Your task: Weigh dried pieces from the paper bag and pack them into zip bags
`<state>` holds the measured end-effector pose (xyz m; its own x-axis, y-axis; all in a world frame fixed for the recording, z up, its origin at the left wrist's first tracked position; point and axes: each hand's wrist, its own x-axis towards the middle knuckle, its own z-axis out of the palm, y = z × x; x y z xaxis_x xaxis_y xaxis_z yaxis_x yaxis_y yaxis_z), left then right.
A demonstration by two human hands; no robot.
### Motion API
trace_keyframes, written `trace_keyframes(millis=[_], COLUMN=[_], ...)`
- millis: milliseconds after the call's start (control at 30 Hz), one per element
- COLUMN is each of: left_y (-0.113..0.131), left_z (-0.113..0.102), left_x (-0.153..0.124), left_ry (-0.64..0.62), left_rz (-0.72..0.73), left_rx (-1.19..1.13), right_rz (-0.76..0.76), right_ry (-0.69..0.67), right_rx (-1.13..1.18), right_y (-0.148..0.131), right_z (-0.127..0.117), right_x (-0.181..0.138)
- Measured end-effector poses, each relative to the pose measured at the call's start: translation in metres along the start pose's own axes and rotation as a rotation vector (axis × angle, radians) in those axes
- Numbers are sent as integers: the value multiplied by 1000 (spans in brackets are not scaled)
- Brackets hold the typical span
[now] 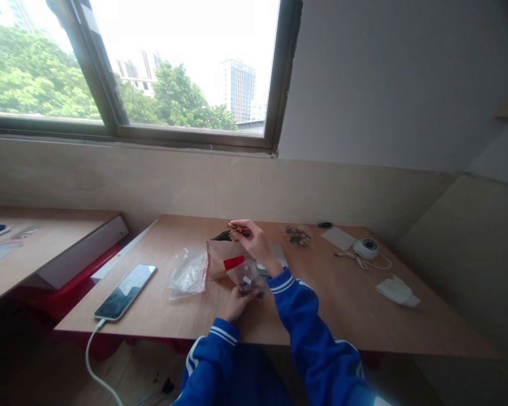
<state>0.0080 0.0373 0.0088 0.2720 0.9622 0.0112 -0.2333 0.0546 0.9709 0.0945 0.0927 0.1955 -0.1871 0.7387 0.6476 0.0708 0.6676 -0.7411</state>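
A brown paper pouch [220, 258] with a red label stands on the wooden table [347, 304] in front of me. My right hand [254, 241] is above its open top, fingers pinched on a small brownish item I cannot make out. My left hand [236, 304] rests near the table's front edge and holds a small clear plastic bag [248, 277] with dark contents against the pouch's lower right. Both arms wear blue sleeves with white stripes.
An empty clear zip bag [189, 272] lies left of the pouch. A phone [126, 291] on a white cable lies at front left. At the back right are a clear packet [297, 235], a white card [339, 238], a round white device [366, 248] and a white object [397, 291].
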Motion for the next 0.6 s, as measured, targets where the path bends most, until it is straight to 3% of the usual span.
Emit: trace_keyframes(millis=[600], left_y=[-4], left_z=[-3], left_x=[1], left_ry=[-1], left_rz=[25], left_rx=[-9], right_rz=[94], right_ry=[-76], right_rx=[212], right_y=[-13], right_z=[-11], right_x=[-6])
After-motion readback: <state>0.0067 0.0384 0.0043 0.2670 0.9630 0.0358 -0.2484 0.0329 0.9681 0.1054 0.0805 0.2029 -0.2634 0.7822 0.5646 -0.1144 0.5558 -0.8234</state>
